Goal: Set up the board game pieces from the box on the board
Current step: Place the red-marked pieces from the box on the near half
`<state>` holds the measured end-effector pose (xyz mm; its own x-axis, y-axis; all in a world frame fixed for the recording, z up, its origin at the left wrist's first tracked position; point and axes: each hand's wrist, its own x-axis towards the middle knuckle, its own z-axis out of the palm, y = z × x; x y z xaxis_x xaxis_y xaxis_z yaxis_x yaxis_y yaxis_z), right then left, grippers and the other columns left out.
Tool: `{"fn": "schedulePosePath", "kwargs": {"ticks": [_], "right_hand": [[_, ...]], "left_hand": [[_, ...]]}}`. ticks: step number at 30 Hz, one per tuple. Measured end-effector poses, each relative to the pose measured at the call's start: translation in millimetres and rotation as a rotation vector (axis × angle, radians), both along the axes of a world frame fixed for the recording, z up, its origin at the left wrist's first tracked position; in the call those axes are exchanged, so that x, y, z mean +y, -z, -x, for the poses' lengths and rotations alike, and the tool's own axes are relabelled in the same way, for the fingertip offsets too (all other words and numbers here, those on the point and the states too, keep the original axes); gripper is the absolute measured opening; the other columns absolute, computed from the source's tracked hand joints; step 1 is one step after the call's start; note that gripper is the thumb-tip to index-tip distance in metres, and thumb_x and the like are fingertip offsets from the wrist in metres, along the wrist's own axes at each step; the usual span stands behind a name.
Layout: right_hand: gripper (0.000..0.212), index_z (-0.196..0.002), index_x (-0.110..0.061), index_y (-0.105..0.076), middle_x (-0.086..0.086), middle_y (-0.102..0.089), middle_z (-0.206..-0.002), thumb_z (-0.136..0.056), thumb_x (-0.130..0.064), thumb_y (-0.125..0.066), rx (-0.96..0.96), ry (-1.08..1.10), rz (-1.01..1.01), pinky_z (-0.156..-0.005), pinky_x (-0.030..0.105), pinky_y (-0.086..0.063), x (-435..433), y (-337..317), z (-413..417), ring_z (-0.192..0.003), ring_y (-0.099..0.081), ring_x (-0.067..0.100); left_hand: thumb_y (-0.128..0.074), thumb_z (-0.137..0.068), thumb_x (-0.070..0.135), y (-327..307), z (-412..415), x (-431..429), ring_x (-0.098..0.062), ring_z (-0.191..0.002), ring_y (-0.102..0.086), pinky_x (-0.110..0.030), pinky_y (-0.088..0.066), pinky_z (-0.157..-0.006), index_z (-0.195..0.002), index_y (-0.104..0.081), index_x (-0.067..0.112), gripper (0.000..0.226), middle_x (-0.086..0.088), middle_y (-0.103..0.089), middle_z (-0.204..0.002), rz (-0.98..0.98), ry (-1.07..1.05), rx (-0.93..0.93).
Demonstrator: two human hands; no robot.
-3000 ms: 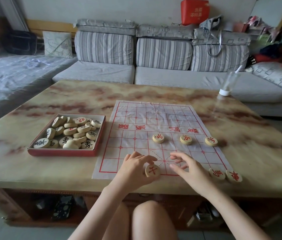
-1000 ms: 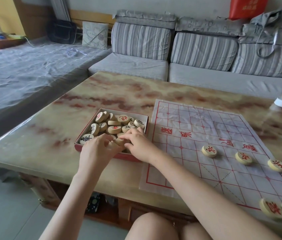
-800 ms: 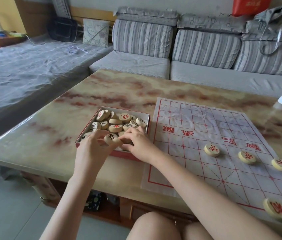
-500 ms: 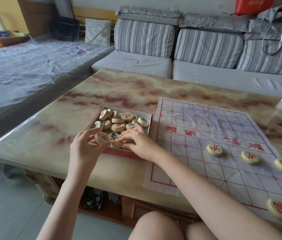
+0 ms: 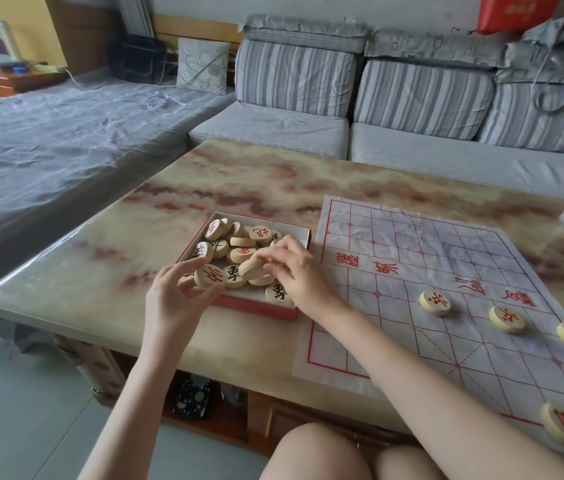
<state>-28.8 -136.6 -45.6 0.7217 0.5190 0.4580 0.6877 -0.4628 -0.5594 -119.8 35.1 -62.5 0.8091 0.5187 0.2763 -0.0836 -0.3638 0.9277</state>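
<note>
Here, round wooden discs [image 5: 208, 276] between fingers [image 5: 275, 263].

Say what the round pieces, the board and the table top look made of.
The round pieces: likely pale wood, smooth, characters painted red or black. The board: thin paper or plastic sheet, creased, printed red grid. The table top: glossy marble-like stone or imitation, veined, reflective.

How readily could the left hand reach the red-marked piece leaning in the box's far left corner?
Probably yes: the box is open-topped and nothing covers that leaning piece. But the left hand is pinching another piece, so its fingers are occupied for now.
</note>
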Motion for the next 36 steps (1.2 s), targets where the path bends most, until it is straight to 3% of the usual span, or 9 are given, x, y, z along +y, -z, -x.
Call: {"fn": "schedulePosePath", "kwargs": {"ticks": [3, 7, 10, 15, 23, 27, 30, 33, 36], "right_hand": [[0.023, -0.111, -0.023, -0.065, -0.002, -0.063, -0.085, -0.091, -0.018, -0.056, 0.008, 0.052, -0.022, -0.075, 0.022, -0.051, -18, -5, 3, -0.074, -0.062, 0.008], [0.02, -0.109, -0.017, -0.061, 0.012, -0.071, -0.092, -0.093, -0.009, -0.053, 0.428, -0.048, -0.219, -0.061, 0.044, -0.059, -36, -10, 7, -0.083, -0.07, 0.019], [0.017, -0.102, -0.013, -0.061, 0.017, -0.068, -0.102, -0.086, -0.008, -0.063, 0.588, -0.068, -0.333, -0.055, 0.041, -0.059, -45, -12, 10, -0.092, -0.068, 0.023], [0.019, -0.093, -0.011, -0.05, 0.02, -0.058, -0.097, -0.085, 0.0, -0.062, 0.638, -0.062, -0.386, -0.047, 0.026, -0.052, -54, -11, 12, -0.076, -0.07, 0.027], [0.047, -0.123, -0.022, -0.049, 0.012, -0.057, -0.106, -0.086, 0.006, -0.057, 0.661, -0.118, -0.367, -0.076, 0.033, -0.058, -66, -16, 18, -0.076, -0.069, 0.021], [0.05, -0.117, -0.015, -0.052, 0.017, -0.057, -0.112, -0.076, 0.01, -0.067, 0.703, -0.064, -0.401, -0.077, 0.034, -0.059, -74, -16, 22, -0.085, -0.066, 0.024], [0.052, -0.11, -0.017, -0.053, 0.007, -0.057, -0.104, -0.07, 0.008, -0.073, 0.654, -0.012, -0.379, -0.08, 0.034, -0.058, -82, -19, 25, -0.085, -0.064, 0.015], [0.052, -0.104, -0.024, -0.053, 0.006, -0.057, -0.108, -0.067, 0.005, -0.076, 0.648, 0.016, -0.357, -0.088, 0.045, -0.054, -91, -19, 26, -0.099, -0.064, 0.032], [0.052, -0.105, -0.028, -0.053, -0.001, -0.057, -0.108, -0.067, -0.001, -0.078, 0.62, 0.039, -0.325, -0.085, 0.043, -0.055, -102, -19, 30, -0.104, -0.061, 0.029]], "left_hand": [[-0.079, -0.069, 0.012, -1, 0, -3, -0.011, -0.085, -0.066, 0.002, -0.046, -0.07, -0.112, -0.064, 0.018, 0.046, -0.001, -0.059, -0.11, 0.009, 0.007, -0.006], [-0.078, -0.07, 0.012, -5, 1, -12, -0.004, -0.083, -0.063, 0.003, -0.044, -0.065, -0.113, -0.064, 0.017, 0.046, 0.0, -0.059, -0.112, 0.0, 0.029, -0.012], [-0.078, -0.069, 0.012, -9, 0, -20, -0.004, -0.083, -0.062, 0.002, -0.045, -0.065, -0.112, -0.064, 0.016, 0.045, 0.002, -0.058, -0.112, -0.002, 0.047, -0.023], [-0.078, -0.069, 0.01, -14, -1, -29, -0.013, -0.091, -0.064, 0.001, -0.046, -0.065, -0.111, -0.064, 0.018, 0.044, 0.002, -0.057, -0.111, -0.007, 0.078, -0.027], [-0.077, -0.07, 0.009, -22, 2, -43, -0.009, -0.091, -0.063, 0.0, -0.047, -0.067, -0.111, -0.063, 0.017, 0.045, 0.002, -0.058, -0.112, -0.017, 0.125, -0.028], [-0.076, -0.07, 0.003, -28, 4, -53, 0.003, -0.087, -0.058, 0.003, -0.044, -0.063, -0.112, -0.063, 0.012, 0.045, 0.001, -0.057, -0.107, -0.01, 0.167, -0.055], [-0.077, -0.068, 0.004, -29, 4, -57, -0.003, -0.089, -0.061, 0.002, -0.046, -0.068, -0.113, -0.063, 0.014, 0.048, 0.007, -0.056, -0.105, -0.012, 0.186, -0.047], [-0.078, -0.068, 0.005, -29, 2, -65, -0.007, -0.092, -0.061, 0.001, -0.047, -0.07, -0.114, -0.063, 0.012, 0.049, 0.003, -0.057, -0.11, -0.02, 0.2, -0.031], [-0.079, -0.067, 0.006, -29, 1, -74, -0.01, -0.095, -0.063, 0.0, -0.047, -0.068, -0.109, -0.065, 0.017, 0.045, 0.002, -0.057, -0.113, -0.013, 0.226, -0.038]]}}
